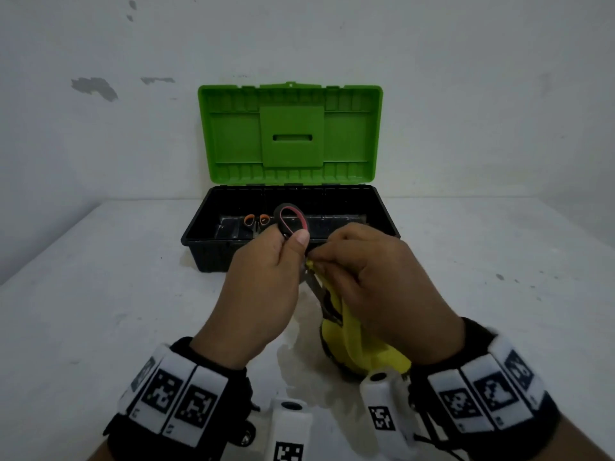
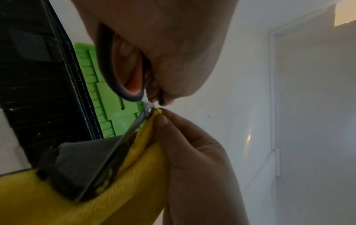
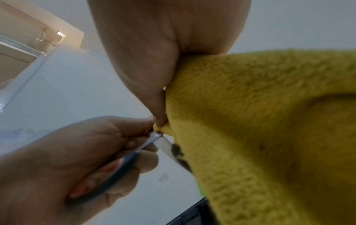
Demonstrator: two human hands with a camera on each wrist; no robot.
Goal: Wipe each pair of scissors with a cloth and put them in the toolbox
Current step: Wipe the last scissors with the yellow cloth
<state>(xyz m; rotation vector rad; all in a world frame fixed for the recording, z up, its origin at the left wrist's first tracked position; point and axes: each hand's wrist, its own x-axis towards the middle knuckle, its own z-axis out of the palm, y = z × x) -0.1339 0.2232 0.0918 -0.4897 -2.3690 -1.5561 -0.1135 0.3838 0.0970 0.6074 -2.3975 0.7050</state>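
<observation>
1. Left hand [image 1: 266,287]: fingers curled round the black-and-red handles of the scissors [image 1: 293,221], held just in front of the toolbox [image 1: 213,254].
2. Right hand [image 1: 376,281]: fingers pinch the yellow cloth [image 1: 369,354] against the blades near the pivot.
3. Cloth hangs below the right hand, in front of the toolbox.
4. Toolbox stands open on the desk [image 1: 100,294], green lid [image 1: 289,134] upright.
5. Orange-handled scissors [image 1: 256,220] lie inside the toolbox.

Black-handled scissors [image 1: 293,221] tilted, blades in yellow cloth [image 1: 362,344], seemingly closed.
</observation>
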